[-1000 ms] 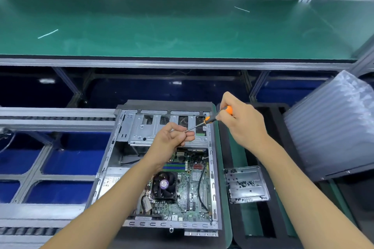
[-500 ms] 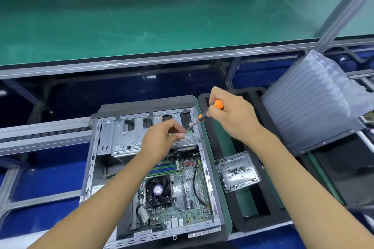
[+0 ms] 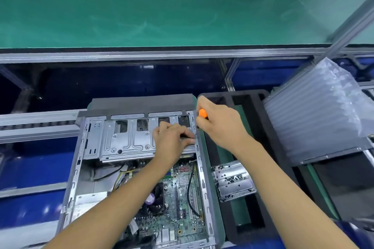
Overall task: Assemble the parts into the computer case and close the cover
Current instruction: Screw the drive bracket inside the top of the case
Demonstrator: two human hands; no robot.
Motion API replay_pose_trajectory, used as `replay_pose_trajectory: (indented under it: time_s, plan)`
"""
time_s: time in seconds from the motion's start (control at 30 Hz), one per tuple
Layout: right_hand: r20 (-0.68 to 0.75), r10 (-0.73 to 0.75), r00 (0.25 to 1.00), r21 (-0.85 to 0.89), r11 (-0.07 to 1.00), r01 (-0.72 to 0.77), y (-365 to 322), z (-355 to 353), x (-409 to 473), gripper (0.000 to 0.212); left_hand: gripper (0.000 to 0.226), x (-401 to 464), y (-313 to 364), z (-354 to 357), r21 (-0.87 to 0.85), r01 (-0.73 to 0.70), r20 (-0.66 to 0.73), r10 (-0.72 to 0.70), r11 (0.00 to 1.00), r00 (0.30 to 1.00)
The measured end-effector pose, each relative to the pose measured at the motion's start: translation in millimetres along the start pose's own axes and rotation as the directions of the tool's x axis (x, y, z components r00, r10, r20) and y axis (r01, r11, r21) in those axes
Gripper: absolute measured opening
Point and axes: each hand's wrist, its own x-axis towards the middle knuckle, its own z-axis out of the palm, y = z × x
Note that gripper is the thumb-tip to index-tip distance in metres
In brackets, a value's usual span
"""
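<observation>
An open computer case [image 3: 81,159] lies flat in front of me, with the motherboard [image 3: 182,208] and its black CPU fan [image 3: 151,200] showing. A silver drive cage [image 3: 125,141] spans the case's far end. My right hand [image 3: 220,127] grips an orange-handled screwdriver [image 3: 202,113] above the case's far right corner, its shaft pointing down toward the cage's right edge. My left hand [image 3: 172,141] rests on the right end of the cage, its fingers pinching around the screwdriver tip; whatever sits between the fingers is hidden.
A small metal tray [image 3: 232,180] with several dark screws sits in a black foam holder [image 3: 253,107] right of the case. A stack of clear bubble bags [image 3: 315,111] lies on a panel further right. A green belt [image 3: 162,6] runs across the back.
The view has swung so the case sits more to the left. Both hands have dropped closer to the drive cage's right edge, and the screwdriver now stands steeper.
</observation>
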Motion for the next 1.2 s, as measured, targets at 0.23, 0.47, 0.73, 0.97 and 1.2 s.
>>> replay_pose_trajectory:
  time_s: [0.23, 0.47, 0.73, 0.97, 1.2]
  plan:
    - [0.042, -0.041, 0.998, -0.035, 0.998, 0.042, -5, 4, 13, 0.013, 0.016, -3, -1, 2, -0.022, 0.104, 0.023, -0.104, 0.994, 0.994]
    - [0.084, -0.057, 0.995, -0.068, 0.996, 0.063, -5, 9, 19, 0.013, 0.024, 0, 2, 2, 0.064, 0.145, 0.064, -0.149, 0.987, 0.987]
    - [0.108, -0.038, 0.993, -0.052, 0.998, 0.043, 1, 10, 20, 0.013, 0.020, 1, 11, 0, 0.097, 0.147, 0.136, -0.160, 0.984, 0.978]
    - [0.078, -0.063, 0.995, -0.089, 0.994, 0.070, -1, 9, 20, 0.015, 0.016, 0, 10, -2, 0.086, 0.140, 0.153, -0.152, 0.986, 0.976]
    - [0.095, -0.068, 0.993, -0.119, 0.990, 0.079, -2, 8, 22, 0.016, 0.012, 2, 9, -3, 0.173, 0.055, 0.137, -0.080, 0.983, 0.987]
